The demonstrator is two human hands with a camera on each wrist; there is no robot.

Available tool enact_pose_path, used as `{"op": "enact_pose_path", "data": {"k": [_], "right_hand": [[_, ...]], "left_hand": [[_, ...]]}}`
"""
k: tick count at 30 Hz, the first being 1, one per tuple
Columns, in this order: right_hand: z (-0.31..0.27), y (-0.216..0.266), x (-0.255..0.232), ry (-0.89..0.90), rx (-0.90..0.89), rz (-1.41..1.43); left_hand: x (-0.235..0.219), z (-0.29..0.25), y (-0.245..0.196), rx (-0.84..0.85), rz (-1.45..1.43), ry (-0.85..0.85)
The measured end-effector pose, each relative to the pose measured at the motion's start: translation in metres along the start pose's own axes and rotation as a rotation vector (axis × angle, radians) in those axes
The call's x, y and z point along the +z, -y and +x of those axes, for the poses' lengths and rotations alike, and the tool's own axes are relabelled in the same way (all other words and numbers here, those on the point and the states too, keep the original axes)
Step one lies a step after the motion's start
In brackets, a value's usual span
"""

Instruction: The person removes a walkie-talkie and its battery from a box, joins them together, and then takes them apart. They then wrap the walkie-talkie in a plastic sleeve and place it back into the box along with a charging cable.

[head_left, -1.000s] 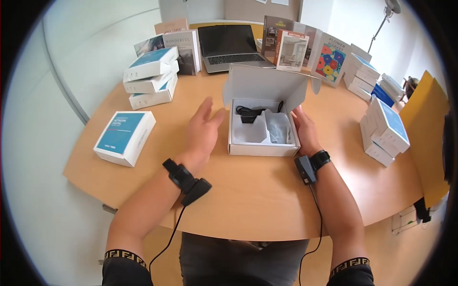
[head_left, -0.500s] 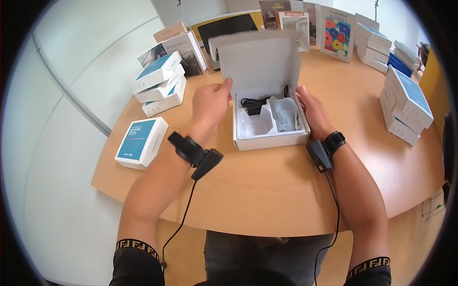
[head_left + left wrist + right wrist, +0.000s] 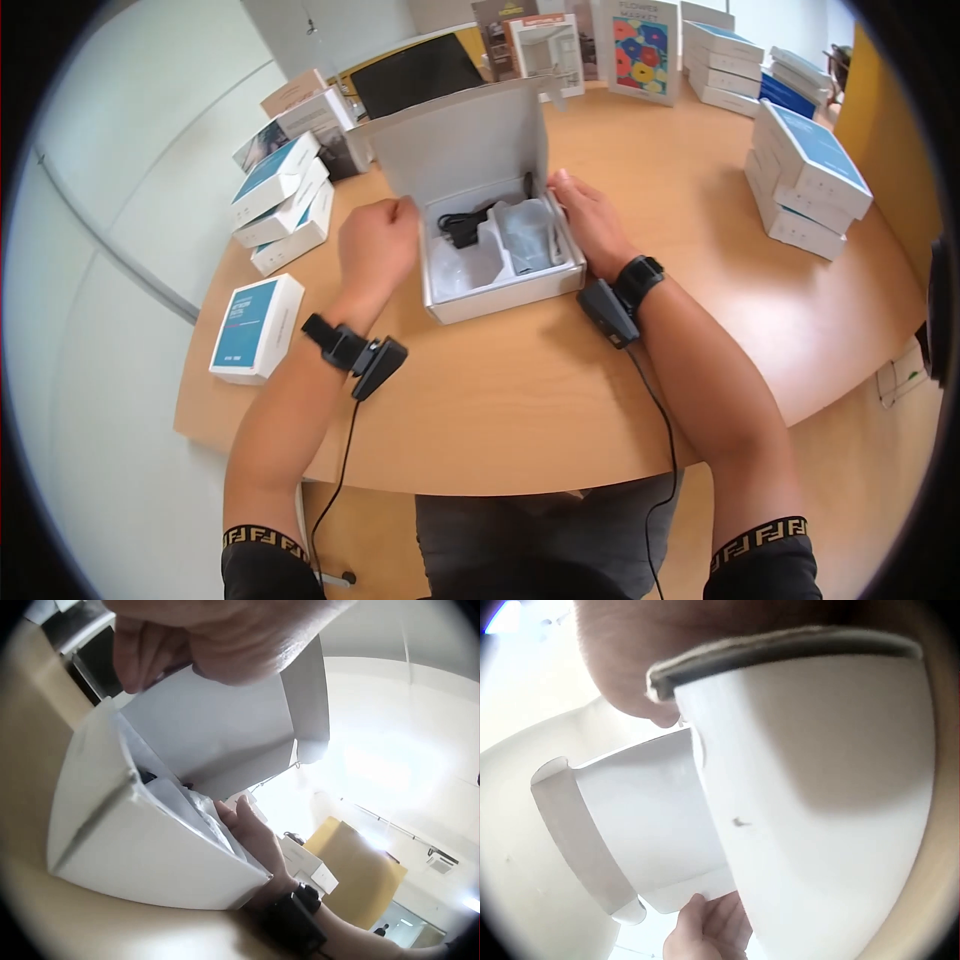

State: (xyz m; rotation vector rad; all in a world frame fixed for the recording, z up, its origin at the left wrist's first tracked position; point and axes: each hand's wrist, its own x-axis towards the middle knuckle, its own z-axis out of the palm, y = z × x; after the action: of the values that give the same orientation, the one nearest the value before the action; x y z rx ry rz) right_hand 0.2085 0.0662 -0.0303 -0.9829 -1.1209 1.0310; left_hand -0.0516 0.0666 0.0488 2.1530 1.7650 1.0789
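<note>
A white cardboard box (image 3: 508,298) sits on the table before me, its lid (image 3: 455,145) raised at the back. Inside, a moulded tray (image 3: 462,270) has a hollow at left, and a clear-bagged item (image 3: 527,237) lies at right. A coiled black cable with a black block (image 3: 463,226) is behind the hollow. My left hand (image 3: 378,248) has curled fingers and pinches the lid's left side flap (image 3: 682,892). Along the box's right wall rests my right hand (image 3: 597,225), fingers extended; the left wrist view shows this right hand (image 3: 259,844) against the wall.
One blue-and-white box (image 3: 250,330) lies at left, with a stack of similar boxes (image 3: 285,205) behind it. More stacked boxes (image 3: 805,185) stand at right. A laptop (image 3: 420,75) and upright books (image 3: 640,55) line the back of the table (image 3: 500,420).
My left hand moved from open beside the box to the lid's left edge, fingers now curled. The box has turned slightly and the head view has shifted. The right hand stays at its side.
</note>
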Motion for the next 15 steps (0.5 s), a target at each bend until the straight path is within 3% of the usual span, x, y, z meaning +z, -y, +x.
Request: {"op": "enact_pose_path", "data": {"k": [5,7,11,15], "right_hand": [[-0.007,0.007,0.002,-0.018,-0.075,-0.124],[-0.009,0.007,0.007,-0.064,-0.11,-0.084],[-0.002,0.0,0.007,-0.06,-0.143,-0.168],[-0.005,0.004,0.009,-0.07,-0.122,-0.234]], "left_hand": [[0.005,0.009,0.013,0.073,-0.014,-0.024],[0.007,0.024,0.015,0.001,-0.087,0.021],[0.004,0.02,0.01,0.021,-0.09,0.014],[0.008,0.001,0.014,0.12,0.057,-0.113]]}}
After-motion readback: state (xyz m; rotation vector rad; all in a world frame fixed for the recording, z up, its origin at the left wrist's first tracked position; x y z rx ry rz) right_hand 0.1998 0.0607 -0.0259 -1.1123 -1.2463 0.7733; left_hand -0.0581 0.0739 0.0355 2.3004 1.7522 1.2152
